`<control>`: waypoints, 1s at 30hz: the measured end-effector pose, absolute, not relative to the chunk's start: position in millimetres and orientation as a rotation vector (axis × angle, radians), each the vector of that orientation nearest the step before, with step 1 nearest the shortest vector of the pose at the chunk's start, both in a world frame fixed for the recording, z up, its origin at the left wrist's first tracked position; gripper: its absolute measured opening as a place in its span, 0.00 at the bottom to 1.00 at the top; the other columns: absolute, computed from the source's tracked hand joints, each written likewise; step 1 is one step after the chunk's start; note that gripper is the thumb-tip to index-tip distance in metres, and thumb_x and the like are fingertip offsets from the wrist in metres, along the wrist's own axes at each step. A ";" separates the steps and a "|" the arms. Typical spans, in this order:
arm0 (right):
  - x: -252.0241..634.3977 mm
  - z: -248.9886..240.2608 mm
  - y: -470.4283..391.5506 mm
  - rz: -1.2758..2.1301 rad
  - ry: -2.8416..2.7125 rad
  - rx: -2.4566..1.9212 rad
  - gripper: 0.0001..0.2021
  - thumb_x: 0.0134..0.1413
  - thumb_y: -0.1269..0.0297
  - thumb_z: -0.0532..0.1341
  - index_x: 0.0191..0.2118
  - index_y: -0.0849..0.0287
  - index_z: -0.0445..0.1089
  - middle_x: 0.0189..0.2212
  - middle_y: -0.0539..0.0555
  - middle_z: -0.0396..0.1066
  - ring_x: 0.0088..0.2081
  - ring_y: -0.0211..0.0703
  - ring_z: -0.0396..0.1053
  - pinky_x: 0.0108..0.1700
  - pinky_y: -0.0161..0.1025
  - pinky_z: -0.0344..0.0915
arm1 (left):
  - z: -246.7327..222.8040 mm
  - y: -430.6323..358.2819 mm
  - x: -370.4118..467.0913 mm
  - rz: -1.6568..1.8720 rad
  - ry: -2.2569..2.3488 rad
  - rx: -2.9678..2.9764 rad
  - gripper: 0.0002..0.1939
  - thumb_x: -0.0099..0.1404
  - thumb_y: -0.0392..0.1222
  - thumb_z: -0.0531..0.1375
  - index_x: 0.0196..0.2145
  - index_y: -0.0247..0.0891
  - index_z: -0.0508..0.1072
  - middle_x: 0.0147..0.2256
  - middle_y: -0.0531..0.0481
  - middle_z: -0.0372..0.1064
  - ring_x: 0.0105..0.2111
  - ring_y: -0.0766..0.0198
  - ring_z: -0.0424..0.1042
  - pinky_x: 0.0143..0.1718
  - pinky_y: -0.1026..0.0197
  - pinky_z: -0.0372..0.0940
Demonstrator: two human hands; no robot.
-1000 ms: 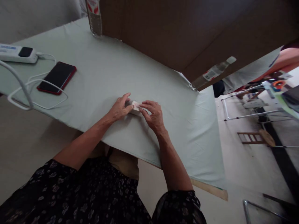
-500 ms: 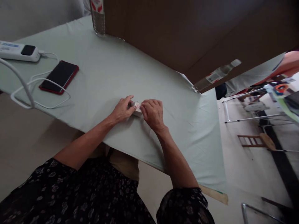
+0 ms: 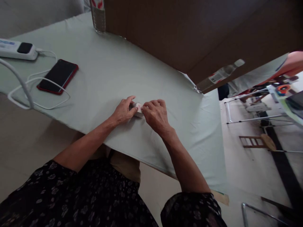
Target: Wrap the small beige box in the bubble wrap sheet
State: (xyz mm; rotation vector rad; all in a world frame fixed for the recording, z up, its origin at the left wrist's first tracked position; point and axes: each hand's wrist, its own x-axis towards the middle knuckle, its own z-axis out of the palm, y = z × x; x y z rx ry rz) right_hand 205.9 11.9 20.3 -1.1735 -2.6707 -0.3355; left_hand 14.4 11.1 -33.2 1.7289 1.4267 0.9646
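A small whitish box (image 3: 138, 114) with pinkish marks on top rests on the pale green tablecloth (image 3: 113, 69). Around its left end is my left hand (image 3: 123, 111), thumb on the top and fingers at the far side, holding it. The fingertips of my right hand (image 3: 156, 115) are pinched together at the box's right end. Whatever lies between those fingertips is too small to make out.
A phone (image 3: 58, 76) in a red case, a white cable and a power strip (image 3: 17, 49) lie at the left. Behind stand a large brown cardboard panel (image 3: 165, 31) and a clear bottle (image 3: 98, 19). Another bottle (image 3: 222, 74) is at the panel's right.
My right hand has turned slightly, with its wrist and forearm shifted to the right. My left hand remains on the box. The view has moved a little.
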 end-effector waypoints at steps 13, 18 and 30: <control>211.3 16.5 31.4 -0.188 -2.428 -1.249 0.10 0.69 0.67 0.54 0.40 0.56 0.72 0.48 0.58 0.79 0.45 0.49 0.72 0.53 0.49 0.58 | -26.2 9.3 16.1 0.970 1.420 1.695 0.34 0.59 0.43 0.62 0.63 0.35 0.68 0.50 0.41 0.77 0.51 0.51 0.74 0.59 0.46 0.68; 207.8 25.0 49.2 -0.171 -2.415 -1.301 0.10 0.69 0.68 0.52 0.41 0.55 0.71 0.52 0.61 0.77 0.52 0.52 0.72 0.56 0.50 0.58 | -25.4 6.6 17.4 1.033 1.331 1.672 0.35 0.58 0.43 0.62 0.63 0.32 0.67 0.52 0.38 0.74 0.50 0.52 0.74 0.59 0.47 0.68; 214.9 22.8 86.6 -0.168 -2.303 -1.437 0.13 0.72 0.66 0.48 0.44 0.56 0.71 0.57 0.66 0.73 0.58 0.55 0.69 0.55 0.51 0.61 | -19.6 -0.4 22.4 1.053 1.193 1.625 0.29 0.54 0.42 0.64 0.54 0.38 0.68 0.53 0.40 0.71 0.48 0.54 0.74 0.53 0.49 0.70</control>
